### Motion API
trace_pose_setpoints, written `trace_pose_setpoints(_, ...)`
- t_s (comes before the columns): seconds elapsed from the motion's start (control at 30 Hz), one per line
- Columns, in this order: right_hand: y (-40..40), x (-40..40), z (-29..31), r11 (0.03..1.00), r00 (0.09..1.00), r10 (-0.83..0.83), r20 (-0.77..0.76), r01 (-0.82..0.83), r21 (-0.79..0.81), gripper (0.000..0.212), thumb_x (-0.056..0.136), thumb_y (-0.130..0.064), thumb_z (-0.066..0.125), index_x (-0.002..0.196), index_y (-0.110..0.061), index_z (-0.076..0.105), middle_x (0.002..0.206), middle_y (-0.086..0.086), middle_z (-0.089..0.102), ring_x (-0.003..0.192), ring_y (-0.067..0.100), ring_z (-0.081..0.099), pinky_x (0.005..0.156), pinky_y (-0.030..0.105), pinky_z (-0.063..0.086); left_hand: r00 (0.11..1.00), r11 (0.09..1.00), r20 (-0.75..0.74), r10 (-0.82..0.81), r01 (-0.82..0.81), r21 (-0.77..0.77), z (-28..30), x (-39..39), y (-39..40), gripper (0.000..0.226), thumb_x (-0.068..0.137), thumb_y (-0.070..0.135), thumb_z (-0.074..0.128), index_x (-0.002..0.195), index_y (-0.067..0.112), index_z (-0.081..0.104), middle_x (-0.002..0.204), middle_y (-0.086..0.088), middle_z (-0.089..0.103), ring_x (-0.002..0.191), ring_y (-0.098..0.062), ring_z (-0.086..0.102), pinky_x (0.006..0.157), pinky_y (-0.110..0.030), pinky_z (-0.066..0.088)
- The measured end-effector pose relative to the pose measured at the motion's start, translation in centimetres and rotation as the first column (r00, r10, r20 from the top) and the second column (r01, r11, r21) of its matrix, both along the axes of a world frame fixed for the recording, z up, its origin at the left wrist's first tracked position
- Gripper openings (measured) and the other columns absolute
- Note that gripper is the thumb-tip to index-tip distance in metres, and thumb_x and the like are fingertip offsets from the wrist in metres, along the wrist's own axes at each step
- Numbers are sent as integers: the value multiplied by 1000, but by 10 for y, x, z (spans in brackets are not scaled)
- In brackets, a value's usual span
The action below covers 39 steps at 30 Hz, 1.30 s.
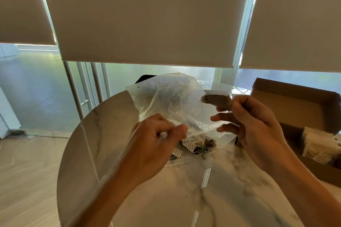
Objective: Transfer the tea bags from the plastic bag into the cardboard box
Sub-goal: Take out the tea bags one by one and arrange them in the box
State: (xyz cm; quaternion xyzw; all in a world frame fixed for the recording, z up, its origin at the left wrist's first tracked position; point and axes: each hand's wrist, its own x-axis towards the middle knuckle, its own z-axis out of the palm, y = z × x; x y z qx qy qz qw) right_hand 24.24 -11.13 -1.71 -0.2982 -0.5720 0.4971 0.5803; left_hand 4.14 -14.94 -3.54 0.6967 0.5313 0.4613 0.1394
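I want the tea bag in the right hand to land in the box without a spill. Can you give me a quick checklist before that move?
1. Right hand pinches the tea bag firmly: ok.
2. Left hand grips the plastic bag: ok.
3. Cardboard box open, lid up: ok.
4. Room in the box beside the packed tea bags: ok.
5. Held tea bag's string free of the plastic bag: cannot tell.
6. Remaining tea bags contained in the plastic bag: cannot tell.

Plastic bag [166, 101]: thin clear film, crinkled, glossy. Cardboard box [295, 101]: brown, matt. Tea bag [216, 100]: grey-brown paper, matt, fibrous. Tabletop [110, 134]: white marble-look, grey veins, polished, reflective. Floor [27, 171]: pale wood-grain planks.
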Motion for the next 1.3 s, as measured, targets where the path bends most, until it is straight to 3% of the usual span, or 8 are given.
trace_pose_setpoints(0.17,-4,-3,-12,908,893,-280,352,128,398,14,97,-9,44,93,-17,55,96,-12,66,90,12,67,70,28,56,888,900,441,-130,293,-324,43,30,23,56,76,67,41,79,22,74,69,5,69,55,-5,49,57,-23,40)
trace_pose_setpoints(0.3,-1,-1,-17,803,761,-421,494,59,593,12,91,-17,51,90,-29,53,92,-18,54,88,4,56,73,15,49,889,917,448,-100,257,-304,45,36,45,30,81,47,64,69,21,73,62,8,63,61,-10,50,56,-24,42)
trace_pose_setpoints(0.53,4,5,-19,967,758,-213,617,73,243,74,76,-16,76,122,-52,31,110,-21,46,88,-2,58,66,18,55,899,930,353,-261,332,-157,29,38,48,16,84,29,64,84,17,74,65,14,67,55,5,57,56,-10,40)
trace_pose_setpoints(0.7,4,0,-27,988,580,-91,809,-51,147,14,82,-34,70,92,-40,64,86,-10,64,78,6,60,75,19,52,883,939,360,-300,339,-48,28,34,45,21,80,30,64,86,14,74,64,14,66,53,2,56,58,-9,40)
trace_pose_setpoints(0.9,5,5,-25,993,595,-85,799,-14,117,8,86,-31,64,87,-35,71,77,-19,67,68,6,66,73,25,57,905,985,392,-165,171,21,22,16,54,18,78,34,62,78,20,73,52,17,61,53,2,55,58,-10,42)
trace_pose_setpoints(1.03,6,13,-18,993,745,-108,658,43,114,24,82,-22,67,100,-38,64,80,-15,71,72,4,68,62,16,54,937,994,335,-98,111,-22,9,11,58,31,66,53,62,79,27,75,76,9,72,78,-10,65,72,-26,54)
trace_pose_setpoints(1.17,4,13,-11,990,887,-119,446,71,124,17,69,-25,67,84,-19,71,74,-5,74,68,8,69,56,13,50,961,991,256,-104,122,-53,3,22,53,33,71,53,64,81,24,75,70,14,68,64,-6,58,62,-21,50)
trace_pose_setpoints(1.3,3,9,-15,969,862,-196,468,98,226,15,66,-32,67,77,-24,73,84,-11,71,81,2,66,68,13,52,978,985,133,-160,167,-47,-3,35,50,16,81,39,65,83,28,75,73,16,66,71,-4,57,65,-19,43)
